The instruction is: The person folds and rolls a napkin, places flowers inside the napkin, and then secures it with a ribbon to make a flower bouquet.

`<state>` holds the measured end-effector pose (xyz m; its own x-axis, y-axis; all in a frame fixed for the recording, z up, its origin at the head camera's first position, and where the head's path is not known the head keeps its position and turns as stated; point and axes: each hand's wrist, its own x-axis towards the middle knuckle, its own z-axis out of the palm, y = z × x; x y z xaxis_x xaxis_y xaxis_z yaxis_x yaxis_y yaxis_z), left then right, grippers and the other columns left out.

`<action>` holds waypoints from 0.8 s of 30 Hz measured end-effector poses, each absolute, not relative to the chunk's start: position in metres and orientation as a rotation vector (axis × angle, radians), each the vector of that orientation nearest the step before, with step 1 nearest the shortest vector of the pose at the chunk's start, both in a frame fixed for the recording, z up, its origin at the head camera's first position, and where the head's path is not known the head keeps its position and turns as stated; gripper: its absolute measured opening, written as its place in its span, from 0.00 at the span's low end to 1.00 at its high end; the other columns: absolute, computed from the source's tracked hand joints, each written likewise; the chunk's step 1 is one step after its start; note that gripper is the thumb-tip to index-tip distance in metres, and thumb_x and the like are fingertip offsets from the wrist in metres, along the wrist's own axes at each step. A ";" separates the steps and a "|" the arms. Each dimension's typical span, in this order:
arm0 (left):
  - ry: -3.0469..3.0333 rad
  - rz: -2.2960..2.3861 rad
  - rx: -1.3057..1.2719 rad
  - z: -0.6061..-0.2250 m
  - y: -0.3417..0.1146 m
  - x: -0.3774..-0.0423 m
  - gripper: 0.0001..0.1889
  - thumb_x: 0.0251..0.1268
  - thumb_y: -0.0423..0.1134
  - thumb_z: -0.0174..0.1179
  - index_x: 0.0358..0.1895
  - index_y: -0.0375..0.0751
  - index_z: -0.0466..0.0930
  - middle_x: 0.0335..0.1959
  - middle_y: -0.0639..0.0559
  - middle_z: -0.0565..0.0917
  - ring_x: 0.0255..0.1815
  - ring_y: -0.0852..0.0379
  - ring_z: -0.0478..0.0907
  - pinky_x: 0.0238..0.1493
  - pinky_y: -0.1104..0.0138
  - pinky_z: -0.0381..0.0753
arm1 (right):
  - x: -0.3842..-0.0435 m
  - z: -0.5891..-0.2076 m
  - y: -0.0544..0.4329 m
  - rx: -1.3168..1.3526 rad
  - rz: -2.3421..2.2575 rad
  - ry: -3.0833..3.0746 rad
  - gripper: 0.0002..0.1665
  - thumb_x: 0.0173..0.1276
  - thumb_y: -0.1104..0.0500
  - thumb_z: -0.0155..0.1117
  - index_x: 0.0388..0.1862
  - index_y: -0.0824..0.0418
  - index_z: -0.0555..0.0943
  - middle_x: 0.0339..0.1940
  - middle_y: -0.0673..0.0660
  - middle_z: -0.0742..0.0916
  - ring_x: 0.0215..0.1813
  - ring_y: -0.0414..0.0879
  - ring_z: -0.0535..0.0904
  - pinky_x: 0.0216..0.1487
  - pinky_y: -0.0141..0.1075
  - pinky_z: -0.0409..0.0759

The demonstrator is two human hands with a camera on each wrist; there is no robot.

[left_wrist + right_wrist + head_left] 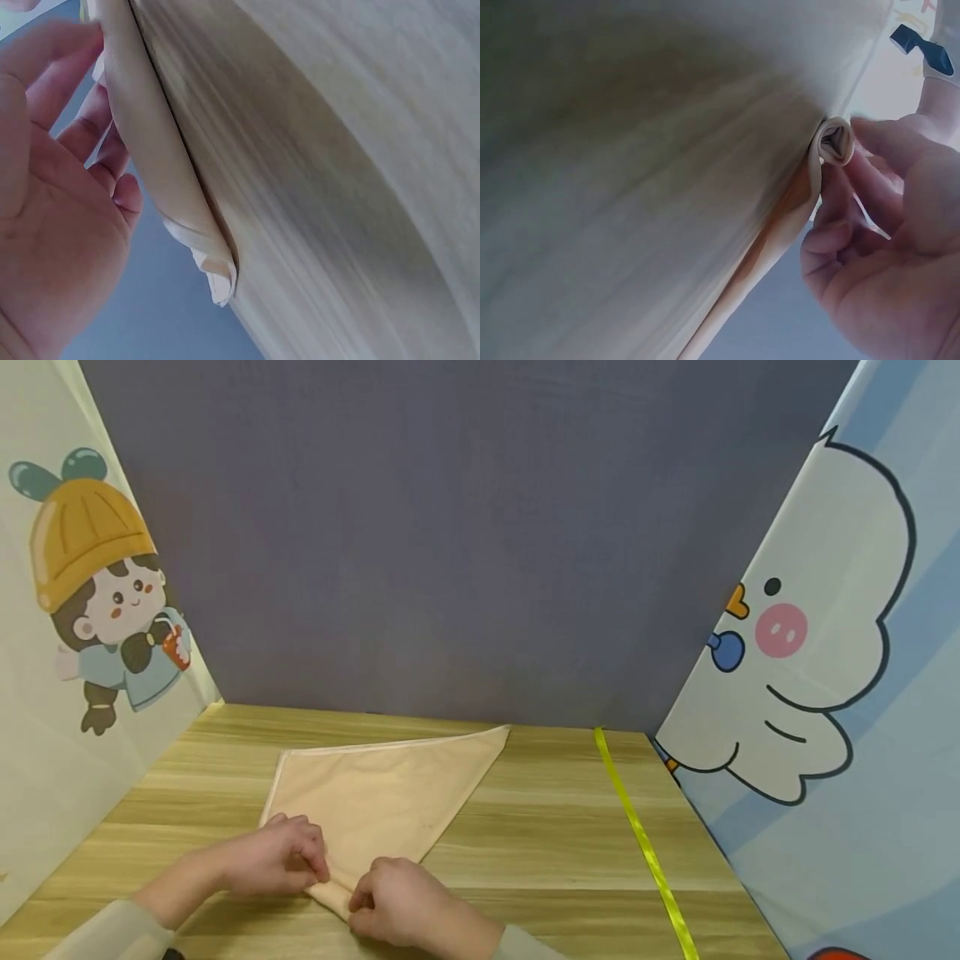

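A beige cloth (382,793) with a pale hem lies on the wooden table, a long pointed corner reaching to the back right. Its near edge is turned into a roll (330,897). My left hand (277,856) pinches this roll at its left part; in the left wrist view the rolled cloth (150,135) runs past the fingers to a loose end. My right hand (401,902) grips the roll's right end between thumb and fingers. The right wrist view shows the coiled layers of that rolled end (835,142) beside the thumb.
A yellow strip (645,843) runs front to back along the right of the wooden table (540,827). A dark grey panel (450,543) stands behind it. Side walls with cartoon figures, a child (120,602) and a white bird (817,627), flank the table.
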<state>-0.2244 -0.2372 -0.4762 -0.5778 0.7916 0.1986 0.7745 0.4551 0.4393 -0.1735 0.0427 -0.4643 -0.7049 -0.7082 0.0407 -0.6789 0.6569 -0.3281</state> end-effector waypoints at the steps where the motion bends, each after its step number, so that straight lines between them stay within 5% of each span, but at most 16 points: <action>1: 2.654 0.767 1.426 -0.476 -0.238 -0.224 0.09 0.63 0.42 0.78 0.41 0.66 0.93 0.40 0.73 0.83 0.45 0.74 0.70 0.42 0.67 0.55 | -0.173 -0.464 0.043 -1.177 -0.468 2.780 0.06 0.70 0.47 0.79 0.43 0.44 0.96 0.29 0.35 0.82 0.31 0.24 0.68 0.35 0.17 0.67; 7: 2.701 0.714 1.478 -0.475 -0.239 -0.220 0.11 0.55 0.48 0.82 0.40 0.67 0.92 0.42 0.72 0.78 0.47 0.74 0.67 0.44 0.67 0.57 | -0.173 -0.464 0.042 -1.265 -0.281 2.818 0.13 0.65 0.40 0.84 0.43 0.43 0.94 0.31 0.36 0.80 0.35 0.27 0.68 0.39 0.18 0.69; 24: 2.602 0.758 1.578 -0.473 -0.234 -0.219 0.05 0.73 0.51 0.70 0.42 0.64 0.94 0.39 0.73 0.81 0.45 0.74 0.68 0.42 0.69 0.59 | -0.172 -0.463 0.054 -1.259 -0.410 2.824 0.04 0.73 0.52 0.75 0.40 0.46 0.95 0.33 0.36 0.89 0.36 0.24 0.77 0.39 0.17 0.73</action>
<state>-0.2187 -0.2341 -0.4729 -0.4934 0.8363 0.2390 0.8338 0.3765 0.4038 -0.1718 0.0542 -0.4633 -0.6737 -0.7340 0.0855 -0.7280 0.6394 -0.2472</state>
